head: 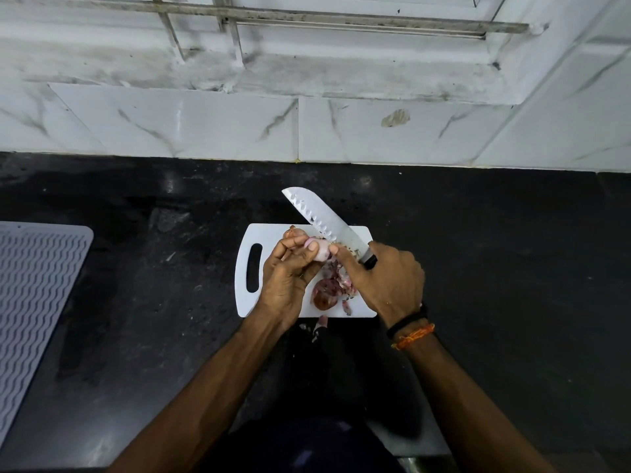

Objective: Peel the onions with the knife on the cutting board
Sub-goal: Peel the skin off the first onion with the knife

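Over the white plastic cutting board [273, 235], rectangular with rounded corners and a slot handle at its left end, both hands work a small onion [319, 251]. Onion looks pale pink, smooth, mostly stripped. Left hand [290, 271] curls round it, fingers on top, thumb against its near side, wrist bent up. Right hand [386, 281] grips the knife [324, 221] by its black handle, thumb stretched forward to touch the onion's right end. Blade is broad, shiny steel with a row of oval dimples, tip pointing up-left past the board's far edge. Papery reddish-brown peels [324, 295] lie heaped on the board near the hands; a few scraps sit just off its near edge. Board rests on a glossy black speckled stone surface [136, 302]. Grey wavy-ribbed mat [37, 295] lies far left. Black and orange thread bands [411, 331] circle the right wrist.
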The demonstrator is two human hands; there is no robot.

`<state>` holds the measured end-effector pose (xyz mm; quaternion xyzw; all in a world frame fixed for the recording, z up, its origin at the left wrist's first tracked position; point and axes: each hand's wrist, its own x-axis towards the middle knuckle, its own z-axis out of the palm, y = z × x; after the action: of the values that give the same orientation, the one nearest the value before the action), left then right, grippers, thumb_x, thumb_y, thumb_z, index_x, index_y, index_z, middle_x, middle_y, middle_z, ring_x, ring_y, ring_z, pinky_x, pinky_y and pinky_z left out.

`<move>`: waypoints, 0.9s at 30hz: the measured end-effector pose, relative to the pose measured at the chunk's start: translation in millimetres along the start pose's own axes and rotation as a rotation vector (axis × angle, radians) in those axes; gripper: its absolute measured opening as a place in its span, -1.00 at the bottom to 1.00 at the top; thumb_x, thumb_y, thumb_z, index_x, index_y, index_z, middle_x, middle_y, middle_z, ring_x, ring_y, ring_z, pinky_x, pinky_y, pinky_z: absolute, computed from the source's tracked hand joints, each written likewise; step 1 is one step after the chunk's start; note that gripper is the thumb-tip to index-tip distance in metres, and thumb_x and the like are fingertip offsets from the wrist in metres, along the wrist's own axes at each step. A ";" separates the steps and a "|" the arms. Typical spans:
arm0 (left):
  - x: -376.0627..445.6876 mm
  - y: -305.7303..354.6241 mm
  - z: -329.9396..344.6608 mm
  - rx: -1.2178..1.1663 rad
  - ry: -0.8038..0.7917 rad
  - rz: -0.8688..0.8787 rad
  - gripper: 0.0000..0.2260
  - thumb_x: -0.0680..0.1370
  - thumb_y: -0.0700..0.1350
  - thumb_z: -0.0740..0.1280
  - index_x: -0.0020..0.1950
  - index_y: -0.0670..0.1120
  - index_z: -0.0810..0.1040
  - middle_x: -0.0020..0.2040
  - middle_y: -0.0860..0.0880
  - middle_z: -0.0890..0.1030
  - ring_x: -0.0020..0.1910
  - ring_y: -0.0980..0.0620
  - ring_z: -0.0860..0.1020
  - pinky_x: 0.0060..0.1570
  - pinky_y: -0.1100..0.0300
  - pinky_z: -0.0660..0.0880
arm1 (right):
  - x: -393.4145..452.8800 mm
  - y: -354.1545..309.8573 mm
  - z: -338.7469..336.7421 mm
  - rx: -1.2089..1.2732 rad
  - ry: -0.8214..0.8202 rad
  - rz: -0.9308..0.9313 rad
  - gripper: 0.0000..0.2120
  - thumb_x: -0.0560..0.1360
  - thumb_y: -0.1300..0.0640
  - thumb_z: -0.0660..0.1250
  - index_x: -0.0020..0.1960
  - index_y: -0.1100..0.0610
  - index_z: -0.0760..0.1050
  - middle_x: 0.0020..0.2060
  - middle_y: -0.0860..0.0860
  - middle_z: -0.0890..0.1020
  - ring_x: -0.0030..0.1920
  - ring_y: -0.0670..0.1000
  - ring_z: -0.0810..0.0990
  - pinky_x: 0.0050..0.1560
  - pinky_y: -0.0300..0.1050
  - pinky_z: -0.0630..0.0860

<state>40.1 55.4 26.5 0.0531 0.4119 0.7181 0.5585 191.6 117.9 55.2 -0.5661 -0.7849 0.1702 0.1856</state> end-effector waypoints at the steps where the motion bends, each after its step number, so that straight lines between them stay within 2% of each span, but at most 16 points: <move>1: -0.6 0.7 0.1 0.012 -0.001 -0.016 -0.69 0.41 -0.28 0.47 0.13 -0.24 0.54 0.20 -0.15 0.58 0.23 -0.20 0.57 0.22 -0.06 0.57 | 0.6 -0.4 -0.8 0.005 0.000 0.013 -0.23 0.34 -0.64 0.00 -0.41 0.08 0.42 -0.55 -0.09 0.45 -0.51 -0.09 0.46 -0.45 -0.16 0.42; 4: -1.7 3.5 -0.2 0.048 0.000 -0.070 -0.68 0.41 -0.26 0.47 0.14 -0.22 0.55 0.12 -0.13 0.63 0.21 -0.18 0.58 0.27 -0.08 0.53 | 3.6 1.4 -3.2 0.006 -0.034 0.020 -0.21 0.33 -0.65 -0.01 -0.43 0.08 0.44 -0.57 -0.08 0.45 -0.50 -0.08 0.47 -0.44 -0.17 0.37; 8: -1.9 6.0 -2.6 0.079 0.000 -0.152 -0.59 0.44 -0.24 0.45 0.27 -0.28 0.53 0.24 -0.27 0.60 0.24 -0.22 0.60 0.32 -0.12 0.49 | 5.8 6.2 -4.7 0.027 -0.049 0.019 -0.26 0.36 -0.60 0.08 -0.45 0.07 0.44 -0.58 -0.07 0.45 -0.50 -0.06 0.47 -0.44 -0.15 0.37; 11: -3.3 6.9 0.5 0.111 0.034 -0.173 -0.55 0.40 -0.25 0.49 0.26 -0.33 0.53 0.21 -0.32 0.62 0.19 -0.24 0.62 0.30 -0.15 0.50 | 6.3 10.4 -5.4 0.051 -0.051 0.014 -0.23 0.36 -0.62 0.06 -0.43 0.07 0.49 -0.57 -0.07 0.47 -0.50 -0.06 0.49 -0.46 -0.10 0.42; 14: -2.4 5.6 0.0 0.101 0.076 -0.149 -0.67 0.42 -0.28 0.46 0.17 -0.31 0.59 0.12 -0.27 0.66 0.11 -0.22 0.66 0.17 -0.08 0.59 | 3.7 11.7 -6.4 0.109 -0.097 -0.076 -0.31 0.40 -0.57 0.13 -0.45 0.04 0.45 -0.60 -0.08 0.42 -0.54 -0.08 0.43 -0.47 -0.18 0.27; 16: -0.4 4.3 -1.9 0.106 0.099 -0.121 -0.81 0.50 -0.34 0.37 0.10 -0.25 0.61 0.03 -0.22 0.68 0.04 -0.17 0.66 0.07 -0.02 0.64 | -0.2 11.7 -5.1 0.083 -0.133 -0.164 -0.38 0.43 -0.53 0.18 -0.48 -0.03 0.36 -0.63 -0.10 0.37 -0.56 -0.09 0.40 -0.46 -0.27 0.21; 17: -0.1 3.7 -1.7 0.116 0.097 -0.111 -0.81 0.53 -0.34 0.33 0.12 -0.22 0.61 0.03 -0.21 0.68 0.04 -0.15 0.66 0.05 -0.01 0.64 | -2.3 12.2 -3.4 0.065 -0.151 -0.193 -0.41 0.43 -0.52 0.20 -0.48 -0.06 0.33 -0.64 -0.12 0.35 -0.55 -0.11 0.41 -0.45 -0.34 0.18; 19: -0.8 3.4 2.2 0.132 0.110 -0.105 -0.83 0.56 -0.30 0.31 0.09 -0.18 0.64 -0.02 -0.15 0.69 -0.01 -0.07 0.68 -0.02 0.03 0.65 | -6.8 13.3 -1.3 0.061 -0.165 -0.216 -0.47 0.43 -0.49 0.24 -0.47 -0.11 0.29 -0.65 -0.15 0.31 -0.53 -0.15 0.43 -0.48 -0.38 0.18; 22: -3.0 5.9 7.4 0.106 0.166 -0.122 -0.89 0.57 -0.24 0.33 0.02 -0.16 0.65 -0.14 -0.09 0.70 -0.15 0.02 0.68 -0.23 0.16 0.62 | -13.1 11.1 -3.1 0.113 -0.133 -0.221 -0.47 0.42 -0.44 0.30 -0.49 -0.13 0.23 -0.66 -0.17 0.28 -0.53 -0.16 0.44 -0.51 -0.35 0.23; 24: -1.7 8.0 7.0 0.072 0.179 -0.130 -0.88 0.56 -0.24 0.34 0.05 -0.19 0.64 -0.11 -0.11 0.70 -0.11 -0.01 0.68 -0.20 0.14 0.63 | -16.0 9.3 -5.1 0.116 -0.095 -0.204 -0.45 0.42 -0.42 0.32 -0.51 -0.12 0.19 -0.67 -0.16 0.25 -0.55 -0.14 0.41 -0.52 -0.34 0.21; 27: -3.1 10.1 9.5 0.011 0.165 -0.164 -0.84 0.56 -0.23 0.34 0.11 -0.22 0.62 -0.08 -0.15 0.70 -0.06 -0.05 0.68 -0.05 0.08 0.66 | -14.7 11.3 -7.8 0.131 -0.062 -0.117 -0.40 0.40 -0.49 0.29 -0.52 -0.05 0.25 -0.66 -0.13 0.30 -0.58 -0.08 0.35 -0.46 -0.35 0.13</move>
<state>38.7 57.5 40.5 -0.0371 0.4635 0.6696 0.5792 209.0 107.8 55.2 -0.5001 -0.8093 0.2277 0.2075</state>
